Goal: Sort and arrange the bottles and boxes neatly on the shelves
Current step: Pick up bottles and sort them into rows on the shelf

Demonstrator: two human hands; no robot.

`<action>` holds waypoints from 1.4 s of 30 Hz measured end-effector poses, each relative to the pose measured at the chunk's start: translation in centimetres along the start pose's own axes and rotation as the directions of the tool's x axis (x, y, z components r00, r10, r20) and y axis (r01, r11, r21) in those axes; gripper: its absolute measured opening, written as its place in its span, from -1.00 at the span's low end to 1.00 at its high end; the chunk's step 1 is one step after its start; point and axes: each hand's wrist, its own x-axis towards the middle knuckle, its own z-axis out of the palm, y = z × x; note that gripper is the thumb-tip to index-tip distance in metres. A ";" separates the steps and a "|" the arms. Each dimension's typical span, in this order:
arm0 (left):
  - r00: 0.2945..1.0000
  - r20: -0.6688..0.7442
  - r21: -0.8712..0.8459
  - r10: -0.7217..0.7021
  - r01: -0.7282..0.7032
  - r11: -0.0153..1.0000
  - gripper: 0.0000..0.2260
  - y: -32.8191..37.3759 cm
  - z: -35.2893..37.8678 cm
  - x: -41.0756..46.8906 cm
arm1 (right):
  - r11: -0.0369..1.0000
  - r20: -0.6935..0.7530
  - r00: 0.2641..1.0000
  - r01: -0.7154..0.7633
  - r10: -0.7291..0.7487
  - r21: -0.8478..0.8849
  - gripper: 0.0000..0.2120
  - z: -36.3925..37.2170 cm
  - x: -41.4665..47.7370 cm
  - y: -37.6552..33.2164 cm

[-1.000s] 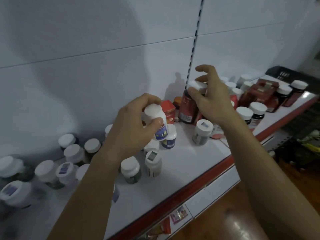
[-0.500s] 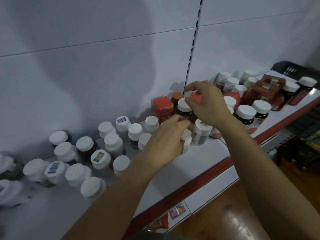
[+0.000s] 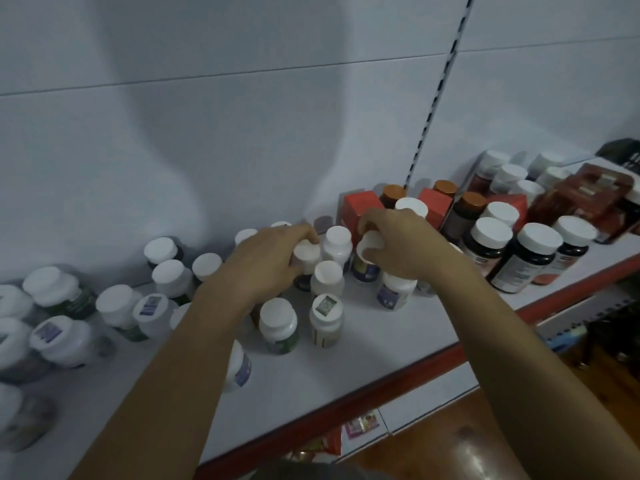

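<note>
Both hands work in the middle of the white shelf [image 3: 363, 362]. My left hand [image 3: 263, 265] curls round a small white-capped bottle [image 3: 306, 254] standing among other white bottles. Just to its right, my right hand [image 3: 398, 244] grips a tilted white-capped bottle with a blue label [image 3: 367, 251]. Several white-capped bottles [image 3: 327, 320] stand below and left of the hands. Two red boxes [image 3: 360, 209] and brown-capped bottles [image 3: 393, 194] stand by the back panel behind my right hand.
Dark bottles with white caps [image 3: 523, 258] and dark red boxes [image 3: 588, 192] crowd the shelf's right part. A cluster of white bottles [image 3: 62, 327] fills the left. The shelf's red front edge [image 3: 381, 386] runs diagonally. A wooden floor [image 3: 450, 445] lies below.
My left hand drew back left onto a white-capped bottle. My right hand came down and left from the red boxes and took hold of a blue-labelled bottle. The view shifted.
</note>
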 end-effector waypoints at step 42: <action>0.990 -0.140 -0.049 0.002 -0.009 0.999 -0.68 -5.4 -3.2 -13.3 | 0.898 -0.144 0.943 0.329 -0.299 0.292 -0.70 -0.1 -6.8 -6.0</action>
